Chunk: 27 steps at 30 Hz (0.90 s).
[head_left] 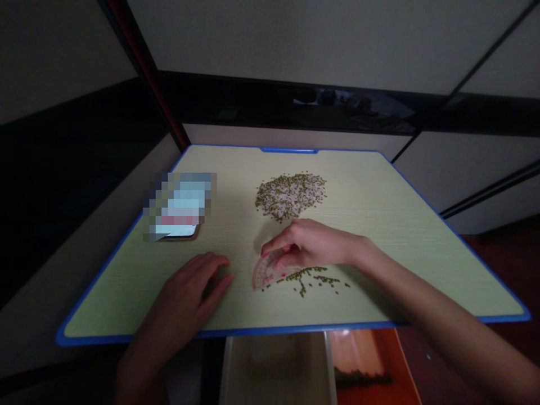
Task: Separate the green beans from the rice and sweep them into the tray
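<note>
My right hand [310, 244] is closed in a pinch on a pink, see-through protractor [265, 274], its edge down on the pale green table [379, 225]. A short trail of green beans [310, 277] lies along the protractor's straight edge, just under that hand. Farther back sits a larger heap of mixed green beans and pale grains [290, 194]. My left hand [192, 289] rests flat on the table to the left of the protractor, fingers slightly curled and holding nothing.
A phone [179, 211] lies at the table's left side, its screen blurred out. The table has a blue rim [236, 333]. Below the near edge show a pale box [276, 365] and an orange container [371, 365].
</note>
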### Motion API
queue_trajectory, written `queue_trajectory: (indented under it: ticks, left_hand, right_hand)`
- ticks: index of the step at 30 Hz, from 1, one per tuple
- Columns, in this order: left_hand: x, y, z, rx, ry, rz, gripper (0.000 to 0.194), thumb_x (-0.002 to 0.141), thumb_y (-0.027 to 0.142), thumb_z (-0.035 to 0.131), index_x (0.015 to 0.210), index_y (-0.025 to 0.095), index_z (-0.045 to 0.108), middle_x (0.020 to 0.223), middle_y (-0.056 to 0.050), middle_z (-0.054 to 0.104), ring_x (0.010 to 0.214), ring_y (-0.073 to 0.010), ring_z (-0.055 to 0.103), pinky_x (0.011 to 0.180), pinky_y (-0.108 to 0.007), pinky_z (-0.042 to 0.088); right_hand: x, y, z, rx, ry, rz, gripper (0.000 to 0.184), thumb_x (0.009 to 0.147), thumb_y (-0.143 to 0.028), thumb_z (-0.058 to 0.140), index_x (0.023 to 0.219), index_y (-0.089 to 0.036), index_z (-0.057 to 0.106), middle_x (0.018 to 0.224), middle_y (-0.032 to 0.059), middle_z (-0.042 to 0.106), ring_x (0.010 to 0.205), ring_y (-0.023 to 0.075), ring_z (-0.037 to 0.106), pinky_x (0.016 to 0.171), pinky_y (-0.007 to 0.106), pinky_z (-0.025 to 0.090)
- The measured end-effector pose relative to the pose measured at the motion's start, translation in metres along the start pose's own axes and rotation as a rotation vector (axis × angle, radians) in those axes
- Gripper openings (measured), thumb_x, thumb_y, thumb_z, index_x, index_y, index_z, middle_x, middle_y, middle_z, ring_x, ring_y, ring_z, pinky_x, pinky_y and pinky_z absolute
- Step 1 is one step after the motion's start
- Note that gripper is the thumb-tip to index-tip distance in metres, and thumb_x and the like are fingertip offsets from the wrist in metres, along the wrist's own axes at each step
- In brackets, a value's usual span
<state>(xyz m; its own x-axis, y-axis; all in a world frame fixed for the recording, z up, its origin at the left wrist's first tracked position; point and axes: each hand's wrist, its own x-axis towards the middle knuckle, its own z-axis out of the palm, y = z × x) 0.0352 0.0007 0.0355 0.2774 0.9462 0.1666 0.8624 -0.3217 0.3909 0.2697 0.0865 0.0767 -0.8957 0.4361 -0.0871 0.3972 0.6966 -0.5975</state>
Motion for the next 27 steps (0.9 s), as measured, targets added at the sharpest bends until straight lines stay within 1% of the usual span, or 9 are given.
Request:
queue_trajectory:
  ticks: [6,9,12,15,17,19,23,24,27]
  left_hand:
    - [0.001,0.000,0.000,0.001,-0.010,0.003,0.025,0.085,0.039,0.043,0.085,0.019,0.058,0.076,-0.002,0.061,0.068,-0.0161,0.058,0.066,-0.027,0.047]
    - [0.002,-0.001,0.001,0.002,-0.012,-0.003,0.025,0.085,0.040,0.044,0.085,0.019,0.057,0.076,-0.002,0.061,0.068,-0.0159,0.058,0.066,-0.027,0.047]
    - [0.002,0.000,0.000,-0.005,-0.010,-0.019,0.026,0.085,0.042,0.043,0.085,0.019,0.057,0.076,-0.002,0.062,0.068,-0.0160,0.058,0.065,-0.028,0.048]
    - [0.001,0.000,-0.001,-0.016,-0.002,-0.020,0.026,0.085,0.042,0.043,0.084,0.020,0.057,0.076,-0.002,0.062,0.068,-0.0156,0.058,0.065,-0.027,0.048]
    - [0.002,0.001,-0.001,-0.017,-0.006,-0.015,0.025,0.085,0.041,0.043,0.083,0.020,0.057,0.074,-0.002,0.062,0.067,-0.0151,0.057,0.065,-0.027,0.047]
    - [0.002,0.002,-0.001,-0.015,-0.005,-0.010,0.025,0.085,0.041,0.044,0.083,0.020,0.057,0.073,-0.001,0.061,0.066,-0.0149,0.057,0.064,-0.027,0.047]
    - [0.002,0.001,0.000,-0.013,0.008,-0.008,0.026,0.084,0.043,0.045,0.083,0.021,0.057,0.073,-0.001,0.061,0.064,-0.0148,0.056,0.062,-0.026,0.046]
    - [0.002,0.000,0.000,-0.013,0.013,-0.011,0.026,0.083,0.044,0.045,0.083,0.021,0.057,0.073,-0.001,0.061,0.064,-0.0148,0.056,0.061,-0.026,0.046]
    - [0.002,-0.003,0.001,-0.023,0.025,-0.018,0.027,0.083,0.045,0.045,0.084,0.021,0.056,0.074,-0.001,0.062,0.064,-0.0152,0.057,0.061,-0.027,0.046]
  right_hand:
    - [-0.005,-0.003,0.003,0.001,-0.011,-0.049,0.025,0.080,-0.027,0.062,0.103,-0.018,0.068,0.071,0.0003,0.065,0.059,0.0091,0.053,0.053,0.020,0.031]
    - [-0.009,-0.002,0.002,0.104,-0.019,-0.054,0.028,0.081,-0.027,0.061,0.106,-0.015,0.067,0.071,0.0000,0.062,0.059,0.0081,0.051,0.053,0.019,0.034]
    - [-0.021,-0.002,-0.002,0.231,0.087,-0.025,0.032,0.083,-0.032,0.059,0.110,-0.014,0.065,0.066,-0.0018,0.058,0.054,0.0070,0.045,0.050,0.019,0.034]
    - [-0.045,-0.003,-0.001,0.281,0.346,0.111,0.031,0.081,-0.031,0.061,0.106,-0.014,0.066,0.059,-0.0027,0.055,0.051,0.0080,0.045,0.047,0.020,0.036]
    - [-0.066,-0.004,0.005,0.299,0.459,0.247,0.031,0.081,-0.031,0.060,0.107,-0.015,0.064,0.058,-0.0023,0.056,0.048,0.0088,0.047,0.046,0.021,0.038]
    - [-0.090,-0.004,0.017,0.368,0.573,0.409,0.030,0.080,-0.032,0.059,0.104,-0.014,0.060,0.065,0.0017,0.063,0.049,0.0104,0.053,0.044,0.021,0.041]
    - [-0.130,-0.007,0.044,0.436,0.843,0.699,0.033,0.076,-0.042,0.060,0.094,-0.015,0.052,0.049,0.0004,0.060,0.042,0.0131,0.052,0.040,0.023,0.040]
    - [-0.137,-0.008,0.051,0.428,0.894,0.767,0.036,0.075,-0.044,0.060,0.094,-0.015,0.052,0.047,0.0005,0.060,0.041,0.0129,0.050,0.039,0.023,0.039]
    - [-0.149,-0.011,0.064,0.392,0.946,0.919,0.048,0.072,-0.050,0.058,0.102,-0.013,0.053,0.048,0.0018,0.061,0.038,0.0135,0.048,0.037,0.023,0.034]
